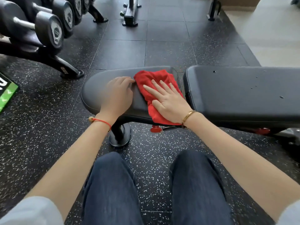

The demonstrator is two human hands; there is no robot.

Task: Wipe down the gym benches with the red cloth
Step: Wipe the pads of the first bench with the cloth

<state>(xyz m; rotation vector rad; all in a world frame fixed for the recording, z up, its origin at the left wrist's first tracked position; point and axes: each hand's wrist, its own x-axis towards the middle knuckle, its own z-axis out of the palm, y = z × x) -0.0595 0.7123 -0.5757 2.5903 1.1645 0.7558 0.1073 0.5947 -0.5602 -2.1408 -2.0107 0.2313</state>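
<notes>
A black padded gym bench lies across the view, with a seat pad (100, 82) on the left and a longer back pad (240, 91) on the right. The red cloth (155, 78) is spread on the right part of the seat pad, its near end hanging over the front edge. My right hand (168, 101) presses flat on the cloth with straight, spread fingers. My left hand (116, 95) rests on the seat pad just left of the cloth, fingers bent, fingertips touching the cloth's left edge.
A dumbbell rack (48, 30) stands at the upper left, its foot (71, 72) close to the bench. The bench's leg (120, 135) stands on the speckled rubber floor in front of my knees. Another frame's base (129, 15) stands farther back. A green sign (8, 93) lies at left.
</notes>
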